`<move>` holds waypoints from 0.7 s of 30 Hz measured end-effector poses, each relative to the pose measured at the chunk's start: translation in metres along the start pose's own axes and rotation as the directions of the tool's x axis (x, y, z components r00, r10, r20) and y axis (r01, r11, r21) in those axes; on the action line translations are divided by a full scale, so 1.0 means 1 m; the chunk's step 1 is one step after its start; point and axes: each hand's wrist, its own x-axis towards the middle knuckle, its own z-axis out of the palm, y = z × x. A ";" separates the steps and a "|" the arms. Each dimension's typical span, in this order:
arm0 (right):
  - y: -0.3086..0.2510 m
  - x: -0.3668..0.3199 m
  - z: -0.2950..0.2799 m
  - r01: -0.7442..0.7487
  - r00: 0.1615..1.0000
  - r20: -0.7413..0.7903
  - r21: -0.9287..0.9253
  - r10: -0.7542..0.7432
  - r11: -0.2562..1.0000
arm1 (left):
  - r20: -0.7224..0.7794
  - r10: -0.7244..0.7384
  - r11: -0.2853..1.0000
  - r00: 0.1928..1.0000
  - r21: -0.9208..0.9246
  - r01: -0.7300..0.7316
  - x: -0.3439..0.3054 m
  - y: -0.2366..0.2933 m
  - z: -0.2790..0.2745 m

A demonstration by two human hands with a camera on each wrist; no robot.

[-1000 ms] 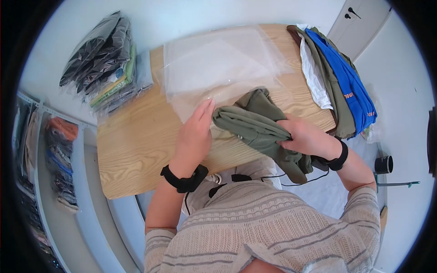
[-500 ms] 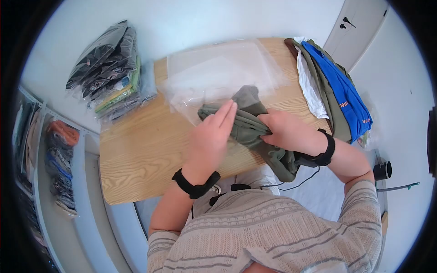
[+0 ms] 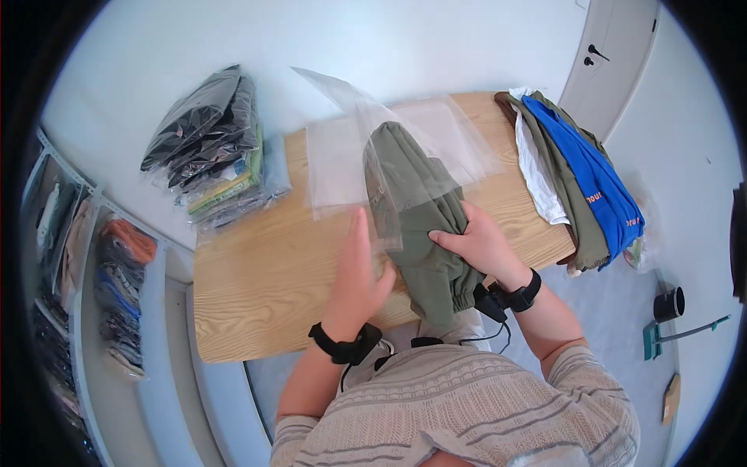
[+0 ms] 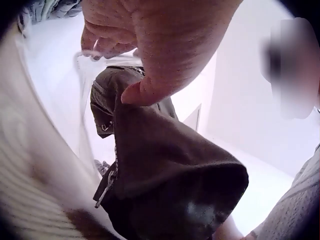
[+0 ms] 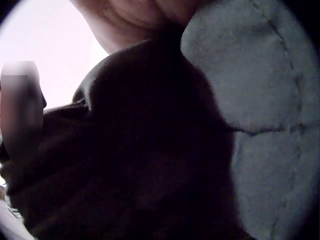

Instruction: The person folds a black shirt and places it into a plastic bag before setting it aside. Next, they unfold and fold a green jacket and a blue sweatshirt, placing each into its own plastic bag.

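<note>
My right hand (image 3: 486, 245) grips a folded olive-green garment (image 3: 432, 268), thumb on top and the other fingers hidden beneath. The garment hangs over the table's near part, its gathered cuff toward my body. A zip (image 4: 114, 172) runs along one edge of it in the left wrist view. A clear plastic bag (image 3: 385, 222) is raised, and the garment's far end shows through it. My left hand (image 3: 358, 276) is beside the garment, fingers straight and thumb spread, fingertips near the bag's edge. Dark cloth fills most of the right wrist view.
More flat clear bags (image 3: 331, 175) lie on the wooden table (image 3: 257, 288). At the left stands a stack of bagged clothes (image 3: 206, 140). Several garments, one a blue garment (image 3: 580, 167), hang over the right end. A shelf with clothes (image 3: 120, 296) is at far left.
The garment has swung from lying sideways to pointing away from me. One bag has lifted off the pile over its far end. My left hand has come off the garment, thumb spreading.
</note>
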 end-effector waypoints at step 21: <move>-0.002 0.039 0.008 0.118 0.979 -0.066 -0.595 -0.195 0.795 | 0.151 -0.281 0.952 0.948 -0.084 0.296 -0.063 0.018 0.015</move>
